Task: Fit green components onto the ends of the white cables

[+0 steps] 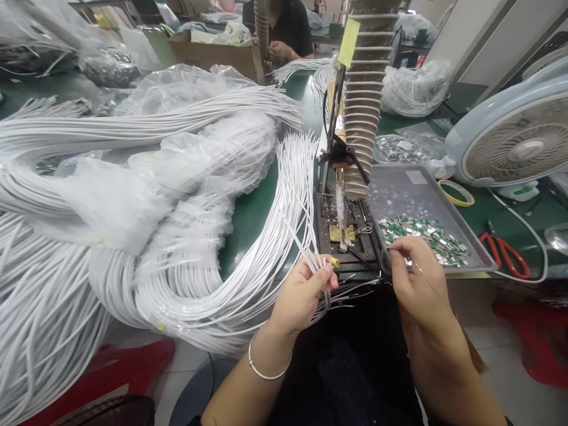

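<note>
Along the near edge of the tray [417,189], the right hand [419,281] pinches something too small to make out, just above the green-and-silver pieces [426,239]. Left of the tray, the left hand [302,296] grips a few white cables [306,260], yellow-tipped, close beside the metal jig [339,236]. Further left spreads the cable heap [177,236], leaving a narrow strip of desk [248,225]. Red snips [503,254] lie right of the tray.

Passage: a strip of green counter [251,228] runs between the white cables [177,290] and the metal jig [326,236].
Ahead: a ribbed column [364,100] rises behind the jig.
Right: the gray tray [412,192] stands before the red-handled scissors [503,254].
</note>
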Motion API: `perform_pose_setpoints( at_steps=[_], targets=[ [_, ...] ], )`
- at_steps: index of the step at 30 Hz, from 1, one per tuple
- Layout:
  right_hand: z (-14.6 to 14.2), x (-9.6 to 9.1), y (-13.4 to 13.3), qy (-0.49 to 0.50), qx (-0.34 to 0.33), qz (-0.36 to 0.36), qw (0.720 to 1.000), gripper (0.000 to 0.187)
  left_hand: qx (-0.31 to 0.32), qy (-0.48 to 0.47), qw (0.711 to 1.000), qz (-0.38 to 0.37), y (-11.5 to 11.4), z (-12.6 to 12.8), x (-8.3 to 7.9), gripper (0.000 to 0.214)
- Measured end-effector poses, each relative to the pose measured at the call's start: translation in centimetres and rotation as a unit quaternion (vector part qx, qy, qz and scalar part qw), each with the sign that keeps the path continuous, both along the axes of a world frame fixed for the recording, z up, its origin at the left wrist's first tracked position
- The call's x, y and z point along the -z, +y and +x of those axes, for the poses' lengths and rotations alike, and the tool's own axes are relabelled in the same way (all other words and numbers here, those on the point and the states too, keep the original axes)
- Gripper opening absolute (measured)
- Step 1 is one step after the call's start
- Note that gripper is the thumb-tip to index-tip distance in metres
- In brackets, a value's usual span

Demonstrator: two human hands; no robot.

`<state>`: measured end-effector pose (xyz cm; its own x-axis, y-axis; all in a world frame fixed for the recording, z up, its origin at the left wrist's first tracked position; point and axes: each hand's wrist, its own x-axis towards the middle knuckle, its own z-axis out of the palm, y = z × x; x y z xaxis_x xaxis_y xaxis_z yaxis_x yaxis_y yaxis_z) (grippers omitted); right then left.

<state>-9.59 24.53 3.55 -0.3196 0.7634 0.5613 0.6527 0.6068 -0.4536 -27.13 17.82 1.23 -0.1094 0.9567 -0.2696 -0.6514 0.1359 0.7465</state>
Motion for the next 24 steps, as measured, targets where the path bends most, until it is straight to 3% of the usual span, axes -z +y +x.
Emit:
perform_pose_setpoints(
  at_steps=[13, 24],
  targets=[
    [-2.2, 0.7, -1.9, 0.05, -0.126, -0.003, 0.991, 0.017, -0.025, 0.022, 0.999, 0.02, 0.1, 0.6, 0.4, 0.018],
    [-3.6, 1.2, -1.9, 0.098, -0.129, -0.07, 0.984, 0.01, -0.025, 0.034, 0.999, 0.032, 0.1, 1.3, 0.2, 0.013]
  ],
)
